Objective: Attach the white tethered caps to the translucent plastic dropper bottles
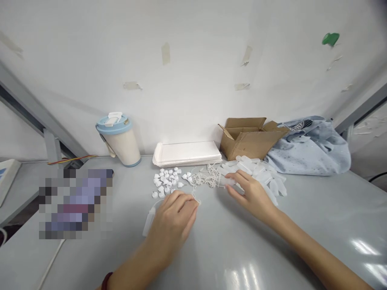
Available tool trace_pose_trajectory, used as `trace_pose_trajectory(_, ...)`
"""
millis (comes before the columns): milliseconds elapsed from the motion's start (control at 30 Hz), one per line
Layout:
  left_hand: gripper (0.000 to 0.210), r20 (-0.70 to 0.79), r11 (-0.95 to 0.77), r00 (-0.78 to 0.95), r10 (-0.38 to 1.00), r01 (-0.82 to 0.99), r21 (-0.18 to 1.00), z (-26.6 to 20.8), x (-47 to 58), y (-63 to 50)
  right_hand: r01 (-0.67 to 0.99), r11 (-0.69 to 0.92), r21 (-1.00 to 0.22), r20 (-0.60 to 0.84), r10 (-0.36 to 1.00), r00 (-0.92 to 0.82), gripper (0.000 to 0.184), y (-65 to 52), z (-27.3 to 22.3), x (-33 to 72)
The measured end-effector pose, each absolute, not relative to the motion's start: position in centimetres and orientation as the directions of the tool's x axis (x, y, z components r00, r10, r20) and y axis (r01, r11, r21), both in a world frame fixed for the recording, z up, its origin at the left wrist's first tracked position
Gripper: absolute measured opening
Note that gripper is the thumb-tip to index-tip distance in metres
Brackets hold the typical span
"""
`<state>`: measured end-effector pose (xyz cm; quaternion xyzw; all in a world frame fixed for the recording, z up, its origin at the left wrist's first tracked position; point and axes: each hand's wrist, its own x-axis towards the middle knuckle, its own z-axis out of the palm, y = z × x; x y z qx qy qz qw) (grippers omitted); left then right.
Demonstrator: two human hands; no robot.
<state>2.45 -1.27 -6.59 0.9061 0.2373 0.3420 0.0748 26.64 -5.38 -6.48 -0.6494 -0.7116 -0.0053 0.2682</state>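
My left hand (178, 215) is closed, with its fingertips pinched on a thin white cord (196, 196) near the middle of the table. Partly under that hand lies a flat, whitish piece (148, 224) with a cord at its top. At the edge of a heap of translucent plastic sleeves (273, 185), my right hand (252, 193) has its thumb and fingers around one translucent sleeve (225, 181). A tangle of white cords (207, 176) sits between the hands, beyond them. Several small white caps (165, 181) are scattered past my left hand.
Against the wall stand a cream tumbler with a blue lid (122, 141), a stack of white padded envelopes (189, 153) and an opened cardboard box (250, 141). Light-blue cloth (311, 149) is bunched at the right. A pixelated object (78, 201) lies at the left, near a white cable (51, 264).
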Motion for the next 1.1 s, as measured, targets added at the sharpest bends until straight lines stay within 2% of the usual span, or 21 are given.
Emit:
trace_pose_trajectory(100, 0.017, 0.605, -0.847, 0.594, 0.530, 0.340, 0.409, -6.2, 2.5, -1.5, 0.824, 0.287, -0.489, 0.419, 0.905, -0.067, 0.016, -6.3, -5.9, 25.1)
trace_pose_trajectory(200, 0.016, 0.609, -0.826, 0.569, 0.553, 0.281, 0.488, -6.0, 2.7, -2.0, 0.736, 0.391, -0.553, 0.413, 0.896, -0.166, 0.021, -7.2, -6.0, 23.4)
trace_pose_trajectory(300, 0.017, 0.596, -0.829, 0.598, 0.536, 0.238, 0.506, -6.1, 2.8, -2.5, 0.696, 0.450, -0.560, 0.394, 0.883, -0.254, 0.023, -7.7, -6.4, 22.2)
trace_pose_trajectory(433, 0.017, 0.565, -0.846, 0.650, 0.508, 0.255, 0.467, -6.3, 2.9, -2.9, 0.670, 0.501, -0.547, 0.382, 0.862, -0.333, 0.019, -7.9, -6.7, 21.6)
trace_pose_trajectory(600, 0.018, 0.577, -0.839, 0.631, 0.518, 0.246, 0.485, -6.2, 2.9, -2.8, 0.729, 0.486, -0.483, 0.386, 0.865, -0.321, 0.017, -8.1, -6.5, 21.6)
trace_pose_trajectory(933, 0.015, 0.524, -0.762, 0.595, 0.610, 0.258, 0.594, -6.0, 3.1, -2.7, 0.693, 0.495, -0.524, 0.367, 0.866, -0.341, 0.019, -8.2, -6.3, 21.5)
trace_pose_trajectory(1100, 0.013, 0.529, -0.756, 0.580, 0.619, 0.256, 0.603, -5.6, 3.0, -2.8, 0.718, 0.469, -0.514, 0.344, 0.880, -0.328, 0.019, -8.2, -6.1, 21.5)
